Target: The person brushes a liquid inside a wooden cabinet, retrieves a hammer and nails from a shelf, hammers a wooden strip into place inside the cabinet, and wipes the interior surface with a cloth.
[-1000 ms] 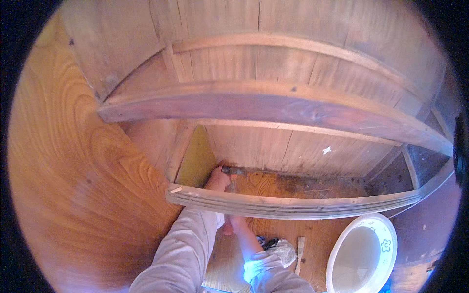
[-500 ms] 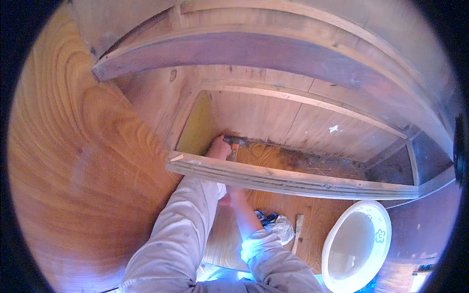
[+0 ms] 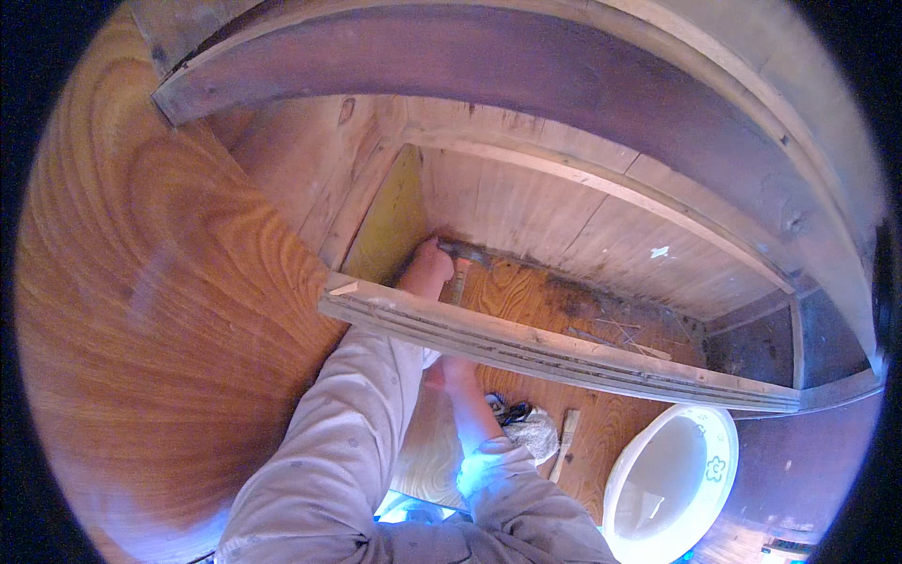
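My left hand [image 3: 432, 267] reaches over the front rail [image 3: 564, 340] into the far left corner of the wooden cabinet. Its fingers are bent in against the corner, and what they hold is hidden. Right beside it is a hammer [image 3: 461, 270] with a dark metal head and an orange and pale handle. That handle runs down behind the rail, in line with my right hand [image 3: 457, 372], which is closed around its lower end below the rail. The rail hides part of the grip.
Right of my right forearm lie a crumpled cloth [image 3: 533, 434] and a flat pale brush-like tool [image 3: 566, 444]. A white basin [image 3: 615, 498] with flower prints stands at the right. Thin sticks [image 3: 620, 331] lie inside the cabinet. A wood-grained panel [image 3: 169, 329] rises at the left.
My view has shifted and tilted slightly, so the cabinet rails sit differently. The hammer head lies a little farther from the viewer, and both hands stay in nearly the same places.
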The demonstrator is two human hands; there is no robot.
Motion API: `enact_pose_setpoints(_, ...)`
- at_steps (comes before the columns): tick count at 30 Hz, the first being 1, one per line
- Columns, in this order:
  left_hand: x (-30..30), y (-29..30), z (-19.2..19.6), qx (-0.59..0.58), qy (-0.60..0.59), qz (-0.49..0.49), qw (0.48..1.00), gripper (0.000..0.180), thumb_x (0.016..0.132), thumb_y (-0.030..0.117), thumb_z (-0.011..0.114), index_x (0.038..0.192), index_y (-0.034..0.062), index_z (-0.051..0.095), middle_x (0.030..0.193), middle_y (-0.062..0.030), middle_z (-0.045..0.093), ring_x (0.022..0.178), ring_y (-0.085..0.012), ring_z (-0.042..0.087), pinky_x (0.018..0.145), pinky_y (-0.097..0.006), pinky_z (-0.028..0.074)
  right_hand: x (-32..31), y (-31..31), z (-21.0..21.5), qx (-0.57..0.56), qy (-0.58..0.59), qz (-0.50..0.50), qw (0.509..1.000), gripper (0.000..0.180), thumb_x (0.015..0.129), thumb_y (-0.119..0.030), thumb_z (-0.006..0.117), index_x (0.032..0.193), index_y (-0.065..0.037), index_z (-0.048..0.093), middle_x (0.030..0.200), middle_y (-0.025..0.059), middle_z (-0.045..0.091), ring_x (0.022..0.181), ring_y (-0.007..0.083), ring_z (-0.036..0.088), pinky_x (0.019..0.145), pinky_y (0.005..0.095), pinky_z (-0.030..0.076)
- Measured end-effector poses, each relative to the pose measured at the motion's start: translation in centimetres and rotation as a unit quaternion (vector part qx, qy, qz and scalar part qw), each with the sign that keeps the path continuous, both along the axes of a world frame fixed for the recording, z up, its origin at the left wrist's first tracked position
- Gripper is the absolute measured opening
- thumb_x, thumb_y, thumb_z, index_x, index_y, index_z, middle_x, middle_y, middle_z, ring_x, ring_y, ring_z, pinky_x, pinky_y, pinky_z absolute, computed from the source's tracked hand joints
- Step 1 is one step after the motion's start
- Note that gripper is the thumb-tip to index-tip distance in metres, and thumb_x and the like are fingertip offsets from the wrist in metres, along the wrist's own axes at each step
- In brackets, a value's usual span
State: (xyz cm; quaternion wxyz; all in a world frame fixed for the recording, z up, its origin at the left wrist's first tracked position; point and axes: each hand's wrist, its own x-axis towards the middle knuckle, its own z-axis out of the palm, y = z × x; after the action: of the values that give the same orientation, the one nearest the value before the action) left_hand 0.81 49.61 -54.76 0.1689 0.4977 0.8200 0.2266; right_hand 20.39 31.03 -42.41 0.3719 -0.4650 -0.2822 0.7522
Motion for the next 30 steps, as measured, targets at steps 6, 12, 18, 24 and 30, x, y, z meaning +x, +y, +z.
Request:
enact_pose_setpoints(6,5.1,0.6,3.0,-0.052,0.009,-0.032,0.998,0.035,0.069,0.005,0.064,0.104,0.0115,0.064,0.098,-0.0076,0.066,0.090,-0.0262,0.059,0.085,-0.038,0.047,2.0,1.5,-1.5,-0.004,-0.023,-0.026,0.999,0.026,0.091,-0.034,0.057,0.100,-0.010,0.056,0.082,-0.0001,0.051,0.073,0.0112,0.049,0.065,0.0260,0.043)
enact_pose_setpoints(12,5.4,-1.7,7.9,-0.098,0.048,-0.012,0.994,0.039,0.068,0.008,0.066,0.107,0.0125,0.063,0.107,-0.0108,0.063,0.099,-0.0272,0.057,0.090,-0.036,0.045,1.1,1.1,-1.1,-0.001,-0.018,-0.013,1.000,0.026,0.091,-0.034,0.057,0.100,-0.010,0.055,0.082,0.0000,0.051,0.073,0.0113,0.049,0.064,0.0261,0.043)
enact_pose_setpoints(18,6.4,-1.6,9.8,-0.123,0.081,-0.006,0.989,0.043,0.067,0.011,0.068,0.110,0.0136,0.062,0.115,-0.0140,0.059,0.108,-0.0282,0.054,0.094,-0.034,0.043,1.1,0.8,-1.2,-0.002,-0.018,-0.008,1.000,0.026,0.091,-0.034,0.057,0.101,-0.010,0.055,0.081,0.0001,0.051,0.072,0.0115,0.049,0.063,0.0263,0.043)
enact_pose_setpoints(24,2.4,-2.9,9.6,-0.165,0.053,-0.010,0.985,0.049,0.069,0.016,0.067,0.117,0.0153,0.059,0.126,-0.0131,0.054,0.116,-0.0286,0.051,0.102,-0.032,0.038,-0.3,-0.7,-0.4,-0.003,-0.002,0.014,1.000,0.026,0.091,-0.034,0.057,0.101,-0.010,0.055,0.081,0.0002,0.052,0.072,0.0117,0.049,0.063,0.0265,0.044)
enact_pose_setpoints(30,8.4,-1.9,13.8,-0.195,0.172,-0.171,0.950,0.044,0.067,0.006,0.070,0.109,0.0021,0.059,0.114,-0.0223,0.058,0.109,-0.0335,0.056,0.096,-0.038,0.043,2.6,1.3,-2.0,-0.003,-0.019,-0.021,1.000,0.026,0.091,-0.034,0.057,0.101,-0.010,0.055,0.081,0.0004,0.052,0.071,0.0118,0.050,0.062,0.0267,0.044)
